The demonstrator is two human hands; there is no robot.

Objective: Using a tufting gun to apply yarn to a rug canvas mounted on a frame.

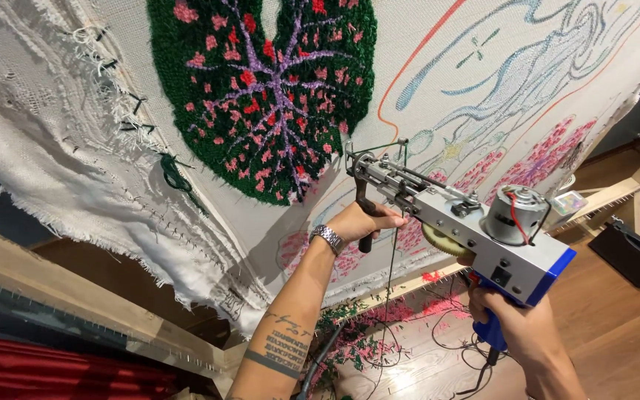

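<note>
Holding a tufting gun (457, 222) with both hands, the person points its needle end at the stretched cloth (438, 89), near the lower right edge of the green tufted patch (261, 89). The left hand (361, 222) is closed around the black front handle under the gun's nose; a metal watch (327, 238) sits on that wrist. The right hand (516, 326) is wrapped tight on the blue rear grip, low at the right. I judge that the step in hand is the tufting of the drawn pattern, at the point where the needle meets the fabric; whether the tip is already through the cloth I cannot tell, because the view is too steep there.

The next move, in my judgement, calls for firm pressure against the cloth and a steady line along the drawn outlines.

The gun is a long grey metal box with a round silver motor (514, 215) on top, a pale gear at its side and a blue plastic back. A green yarn strand (390, 144) runs to the needle. The cloth is a white, coarse weave, frayed at the left edge, with blue and orange marker lines. The finished patch is thick and fuzzy, dark green with purple veins and pink dots. Pink and green yarn scraps (368, 333) lie on the wooden floor (609, 311) below.
</note>
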